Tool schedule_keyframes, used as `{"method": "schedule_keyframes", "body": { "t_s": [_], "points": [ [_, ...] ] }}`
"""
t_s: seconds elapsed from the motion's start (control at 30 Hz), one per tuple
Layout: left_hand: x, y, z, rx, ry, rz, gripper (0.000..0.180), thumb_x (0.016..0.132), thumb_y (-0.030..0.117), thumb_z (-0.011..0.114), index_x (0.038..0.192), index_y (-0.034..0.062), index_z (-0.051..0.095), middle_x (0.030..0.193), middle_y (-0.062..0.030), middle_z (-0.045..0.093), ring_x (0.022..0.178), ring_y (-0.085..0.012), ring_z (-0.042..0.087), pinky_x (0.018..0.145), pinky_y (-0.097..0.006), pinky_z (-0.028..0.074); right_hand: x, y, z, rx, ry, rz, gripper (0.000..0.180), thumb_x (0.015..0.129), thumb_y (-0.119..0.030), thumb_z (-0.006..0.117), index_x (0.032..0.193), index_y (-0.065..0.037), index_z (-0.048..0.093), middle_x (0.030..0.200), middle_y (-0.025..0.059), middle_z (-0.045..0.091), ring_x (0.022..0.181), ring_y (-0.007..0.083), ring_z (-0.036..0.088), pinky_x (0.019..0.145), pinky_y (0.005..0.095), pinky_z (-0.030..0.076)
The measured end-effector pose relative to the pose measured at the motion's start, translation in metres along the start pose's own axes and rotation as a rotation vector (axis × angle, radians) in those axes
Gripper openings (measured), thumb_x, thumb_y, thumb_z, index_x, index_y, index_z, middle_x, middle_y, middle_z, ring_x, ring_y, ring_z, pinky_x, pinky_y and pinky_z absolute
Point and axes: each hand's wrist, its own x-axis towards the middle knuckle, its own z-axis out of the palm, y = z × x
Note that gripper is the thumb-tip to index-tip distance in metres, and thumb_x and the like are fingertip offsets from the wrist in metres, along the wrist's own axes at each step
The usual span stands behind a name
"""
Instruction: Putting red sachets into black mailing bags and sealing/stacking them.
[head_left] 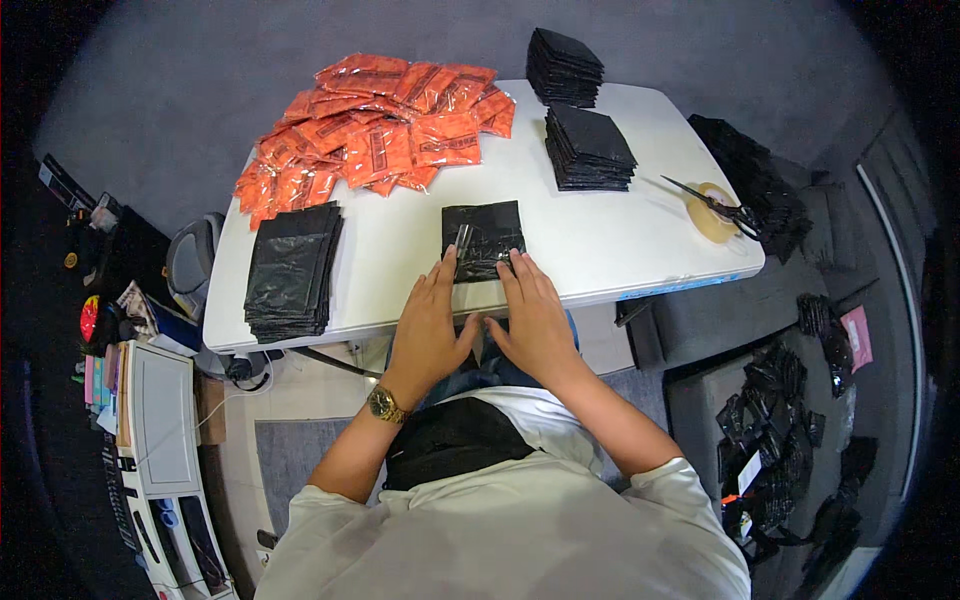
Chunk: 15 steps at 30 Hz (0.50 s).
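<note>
In front of me, at the near edge of the white table (385, 240), lies a flat, square black plastic packet (497, 220) with a shiny clear strip on its left part. The fingertips of my left hand (428, 322) rest at its lower left corner, fingers stretched out. My right hand (537, 318) touches the lower right corner with its fingers extended too. Both thumbs point toward each other below the packet, and neither hand grips anything. A stack of similar black packets (290, 272) lies to the left of my left hand.
Orange packets in clear wrap (375, 140) are heaped at the back left. Two more stacks of black packets (588, 145) stand at the back right. Black scissors (735, 210) lie over a roll of tape (708, 228) by the right edge. Black bundles (765, 430) lie on the grey sofa.
</note>
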Motion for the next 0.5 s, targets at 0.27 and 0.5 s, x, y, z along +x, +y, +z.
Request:
{"method": "schedule_keyframes", "body": {
  "t_s": [0.27, 0.5],
  "points": [
    [0.020, 0.006, 0.005, 0.035, -0.066, 0.018, 0.083, 0.102, 0.026, 0.066, 0.167, -0.0060, 0.024, 0.169, -0.0290, 0.038, 0.153, -0.0477, 0.042, 0.129, -0.057, 0.029, 0.004, 0.003, -0.003, -0.050, -0.009, -0.029, 0.086, 0.079, -0.024, 0.087, 0.151, 0.005, 0.050, 0.161, 0.0293, 0.043, 0.150, 0.0453, 0.041, 0.125, 0.0526, 0.035],
    [0.020, -0.005, 0.005, -0.055, -0.042, -0.028, 0.077, 0.105, 0.027, 0.063, 0.166, -0.0047, 0.028, 0.172, -0.0247, 0.036, 0.153, -0.0440, 0.043, 0.128, -0.059, 0.029, 0.011, 0.005, -0.004, -0.087, 0.007, -0.058, 0.084, 0.081, -0.032, 0.088, 0.146, 0.008, 0.053, 0.156, 0.0326, 0.045, 0.149, 0.0491, 0.041, 0.124, 0.0561, 0.035]
  ]
}}
